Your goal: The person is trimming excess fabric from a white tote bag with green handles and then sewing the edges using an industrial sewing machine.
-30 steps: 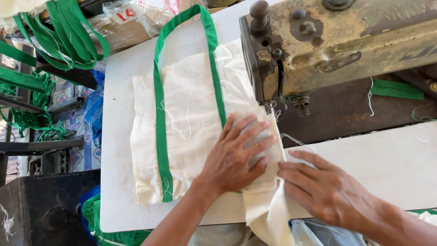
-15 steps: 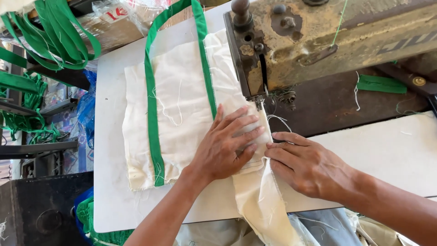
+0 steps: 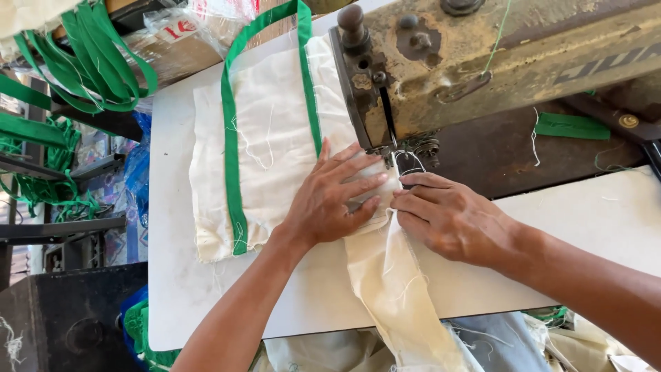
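A cream cloth bag piece [image 3: 268,151] with green strap trim [image 3: 231,158] lies flat on the white sewing table [image 3: 172,275]. My left hand [image 3: 334,196] presses flat on the cloth, fingers spread, just left of the presser foot [image 3: 407,164]. My right hand [image 3: 451,217] rests palm down on the cloth edge right under the foot, fingertips touching the seam. A loose cream strip [image 3: 403,296] hangs off the table's front edge. The old tan sewing machine [image 3: 496,62] stands above both hands.
Bundles of green straps [image 3: 89,62] hang at the upper left beside a plastic bag [image 3: 200,24]. A green scrap [image 3: 571,126] lies on the dark machine bed at right. More cloth [image 3: 482,344] piles below the table's front edge.
Both hands have slid the cloth up toward the presser foot. My right hand moved from the table's front edge to right under the foot, close beside the left.
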